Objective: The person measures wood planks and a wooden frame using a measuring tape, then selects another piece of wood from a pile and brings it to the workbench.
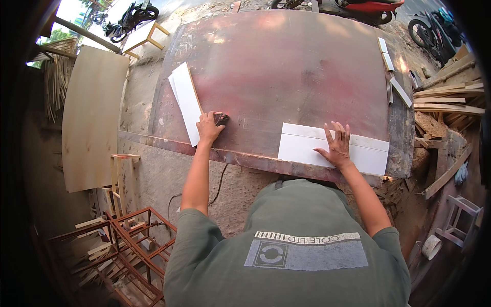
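Note:
Spread fingers of my right hand rest on a white board at the table's near edge. A thin straight line runs along that board's length, near its far side. To the left, my left hand is closed round a small black handheld power tool, which sits low at the tabletop; its working end cannot be made out. Just beyond that hand lie two long white strips, partly overlapping. A dark cord hangs below the table edge near my left forearm.
The stained reddish tabletop bears small white pieces along its right side. Timber offcuts pile up at right. A rusty metal frame stands lower left, below a leaning plywood sheet. Motorbikes are parked beyond.

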Available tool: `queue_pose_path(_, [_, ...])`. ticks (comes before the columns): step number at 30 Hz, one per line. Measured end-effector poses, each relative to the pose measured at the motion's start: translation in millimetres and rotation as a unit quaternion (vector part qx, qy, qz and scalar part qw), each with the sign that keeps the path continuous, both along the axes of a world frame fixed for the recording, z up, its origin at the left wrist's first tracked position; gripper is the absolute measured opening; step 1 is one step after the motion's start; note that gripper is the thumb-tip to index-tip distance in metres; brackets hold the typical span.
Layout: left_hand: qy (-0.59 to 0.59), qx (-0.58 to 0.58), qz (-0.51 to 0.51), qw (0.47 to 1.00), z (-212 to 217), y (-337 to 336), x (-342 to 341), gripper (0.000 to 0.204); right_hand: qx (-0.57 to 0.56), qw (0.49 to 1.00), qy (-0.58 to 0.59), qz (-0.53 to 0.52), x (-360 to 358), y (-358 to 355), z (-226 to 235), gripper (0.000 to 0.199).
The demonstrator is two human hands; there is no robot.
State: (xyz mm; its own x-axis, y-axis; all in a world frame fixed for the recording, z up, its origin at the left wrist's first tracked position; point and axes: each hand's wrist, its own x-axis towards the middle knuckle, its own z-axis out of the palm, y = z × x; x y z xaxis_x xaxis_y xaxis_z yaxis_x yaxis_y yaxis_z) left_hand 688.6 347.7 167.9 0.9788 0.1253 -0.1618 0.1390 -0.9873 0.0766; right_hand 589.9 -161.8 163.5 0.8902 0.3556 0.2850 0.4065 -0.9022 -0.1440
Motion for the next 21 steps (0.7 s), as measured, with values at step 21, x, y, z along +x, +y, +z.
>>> queue_pose_path(21, [0.283,-0.473,-0.233,0.801,149.7,-258.2,-117.9,0.107,0.587,0.622,0.51,-0.1,-63.8,49.8,109.2,0.036])
